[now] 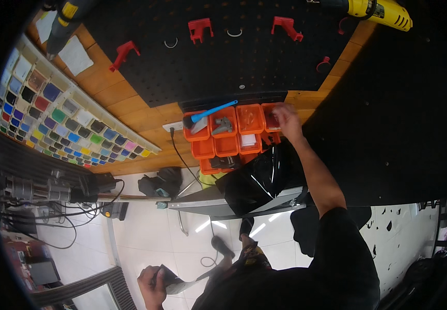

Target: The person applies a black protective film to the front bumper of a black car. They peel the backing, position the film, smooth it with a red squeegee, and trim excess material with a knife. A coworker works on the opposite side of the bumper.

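Note:
My right hand reaches over the upper right orange bin on the wall, its fingers bent together. What lies between the fingertips, if anything, I cannot make out. Low at the left, my left hand is closed on a dark flat piece whose kind does not show clearly. Beside the right hand's bin, another orange bin has little visible in it. A blue-handled brush lies across the bins at the left, and a grey spray-gun-like tool sits in a neighbouring one.
Below the bins, a glossy black sheet drapes over a metal-edged table. A black pegboard with red holders hangs above. Colour swatches line the left wall. A yellow power tool hangs upper right; a cable runs down from a socket.

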